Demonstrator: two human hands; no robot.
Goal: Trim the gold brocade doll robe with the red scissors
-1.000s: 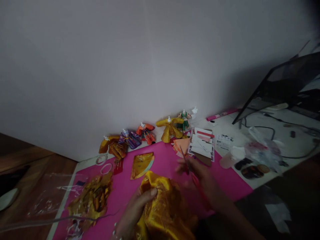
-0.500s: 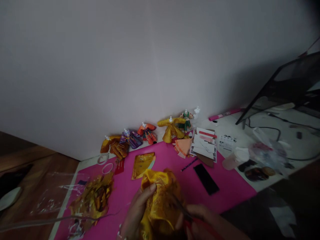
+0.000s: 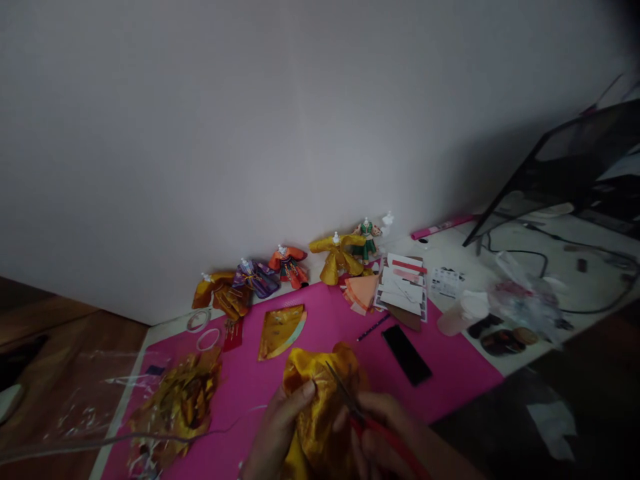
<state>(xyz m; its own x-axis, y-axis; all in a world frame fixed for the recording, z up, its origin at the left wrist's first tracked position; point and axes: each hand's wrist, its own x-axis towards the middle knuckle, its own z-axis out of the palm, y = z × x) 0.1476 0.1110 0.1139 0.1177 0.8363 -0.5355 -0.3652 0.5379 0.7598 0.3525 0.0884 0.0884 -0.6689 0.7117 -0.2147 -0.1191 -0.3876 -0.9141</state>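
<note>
A shiny golden-yellow piece of fabric [image 3: 320, 427], patterned and folded, is bunched up at the bottom centre. My left hand [image 3: 280, 427] grips it from the left, thumb pressed on top. My right hand [image 3: 383, 427] is closed around red-handled scissors [image 3: 345, 393], whose dark blades lie over the front of the fabric and point up and left. Whether the blades touch the cloth I cannot tell. Just beyond, a flat golden fabric piece [image 3: 280, 333] with a pale curved edge rests on the pink mat [image 3: 320, 313].
Small dressed doll forms, one in a yellow robe [image 3: 337, 261], line the wall. Golden scraps [image 3: 187, 400] lie in clear plastic on the left. A phone [image 3: 406, 355], a pencil [image 3: 373, 328], papers [image 3: 401, 291], a bottle [image 3: 463, 313] and a monitor [image 3: 555, 160] are to the right.
The scissors' blades have shifted up and left over the golden fabric and show more clearly. My left hand keeps hold of the cloth. The whole view has shifted slightly.
</note>
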